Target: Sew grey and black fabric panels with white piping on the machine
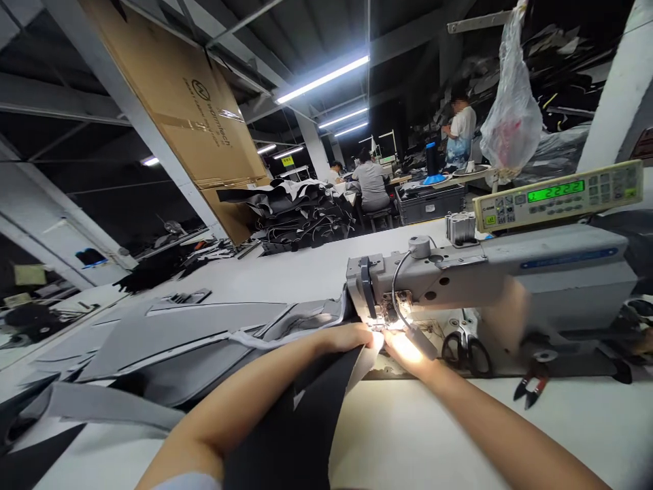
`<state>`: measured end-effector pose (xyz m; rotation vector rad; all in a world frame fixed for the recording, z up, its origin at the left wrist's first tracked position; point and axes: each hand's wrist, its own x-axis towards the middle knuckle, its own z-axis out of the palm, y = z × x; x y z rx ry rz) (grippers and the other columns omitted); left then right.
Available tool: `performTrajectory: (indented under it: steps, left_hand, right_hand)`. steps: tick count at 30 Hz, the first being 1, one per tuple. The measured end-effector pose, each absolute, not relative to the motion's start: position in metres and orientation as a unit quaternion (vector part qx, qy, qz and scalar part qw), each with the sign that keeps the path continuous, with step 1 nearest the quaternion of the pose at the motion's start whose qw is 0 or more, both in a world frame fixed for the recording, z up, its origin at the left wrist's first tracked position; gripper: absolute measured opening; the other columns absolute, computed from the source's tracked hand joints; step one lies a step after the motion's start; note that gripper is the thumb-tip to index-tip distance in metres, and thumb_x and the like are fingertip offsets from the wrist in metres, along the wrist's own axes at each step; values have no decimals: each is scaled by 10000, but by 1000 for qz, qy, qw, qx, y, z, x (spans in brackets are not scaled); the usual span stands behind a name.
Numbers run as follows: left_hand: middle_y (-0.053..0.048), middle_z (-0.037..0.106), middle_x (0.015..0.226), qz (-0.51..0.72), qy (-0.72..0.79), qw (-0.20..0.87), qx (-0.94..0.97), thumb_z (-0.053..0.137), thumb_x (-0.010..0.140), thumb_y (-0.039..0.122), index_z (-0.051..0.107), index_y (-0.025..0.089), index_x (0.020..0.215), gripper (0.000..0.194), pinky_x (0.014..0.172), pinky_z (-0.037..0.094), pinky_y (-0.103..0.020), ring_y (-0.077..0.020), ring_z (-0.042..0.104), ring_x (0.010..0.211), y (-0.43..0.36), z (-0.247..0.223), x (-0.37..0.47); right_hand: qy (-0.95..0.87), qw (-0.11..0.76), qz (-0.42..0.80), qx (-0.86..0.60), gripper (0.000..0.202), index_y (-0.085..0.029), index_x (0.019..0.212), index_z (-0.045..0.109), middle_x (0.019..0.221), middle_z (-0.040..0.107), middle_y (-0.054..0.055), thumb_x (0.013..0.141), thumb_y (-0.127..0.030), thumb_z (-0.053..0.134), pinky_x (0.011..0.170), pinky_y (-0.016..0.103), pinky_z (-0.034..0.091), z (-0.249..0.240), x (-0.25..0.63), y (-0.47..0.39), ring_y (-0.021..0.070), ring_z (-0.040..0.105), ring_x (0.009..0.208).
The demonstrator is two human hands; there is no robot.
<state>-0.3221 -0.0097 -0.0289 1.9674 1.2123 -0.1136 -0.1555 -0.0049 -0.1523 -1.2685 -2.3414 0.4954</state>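
Note:
Beneath the needle area of a grey sewing machine (484,272), both my hands are close together at a piece of dark fabric (290,435). My left hand (354,335) has its fingers closed on the fabric's upper end, left of the needle. My right hand (405,350) is just right of it, its fingertips pressed together at the fabric's pale edge under the bright lamp. Glare hides the fingertips in part. The dark fabric hangs down toward me between my forearms. Grey fabric with white piping (188,347) spreads over the table to the left.
Scissors (466,347) and red-handled snips (530,391) lie right of my right hand. The machine's control panel (556,194) shows green digits. Stacked fabric pieces (306,218) stand behind the table (286,269). Farther back, a person (374,184) sits and another (460,129) stands.

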Motion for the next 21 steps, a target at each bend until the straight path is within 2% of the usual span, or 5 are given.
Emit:
performTrajectory:
  steps: [7,11,14,18,21]
  left_hand:
    - [6,447,599,-162,438,380,798,477,710,131,443,168,525,191,621,369,-260,-132,432,635,-17,-39,-298]
    - [-9,517,646,-219,415,375,800,427,770,153,473,162,568,208,650,398,-262,-145,488,654,-36,-55,-311]
    - [-15,520,642,-232,433,376,786,422,810,197,506,162,596,233,627,374,-275,-153,479,626,-48,-68,-322]
    - [-39,583,700,-236,391,281,844,416,934,396,583,163,666,391,605,365,-277,-168,520,636,-54,-76,-325]
    - [-75,648,865,-149,341,150,916,372,983,360,638,152,801,384,707,427,-280,-192,590,790,-50,-78,-326]
  right_hand:
    - [-882,176,122,-420,387,-157,840,653,825,664,36,999,-177,301,710,240,397,-144,-150,-3,134,585,755]
    - [-909,134,99,-383,329,-150,906,648,881,649,54,993,-184,332,705,257,371,-139,-149,-6,139,552,758]
    - [-917,105,84,-376,316,-137,980,638,903,644,89,973,-162,323,714,302,358,-139,-153,-7,170,534,757]
    - [-930,55,52,-359,321,-119,976,639,918,656,120,928,-108,321,717,334,375,-135,-159,-13,210,572,783]
    - [-928,20,35,-371,341,-59,943,638,875,656,155,919,-93,300,705,340,395,-130,-157,-23,226,608,768]
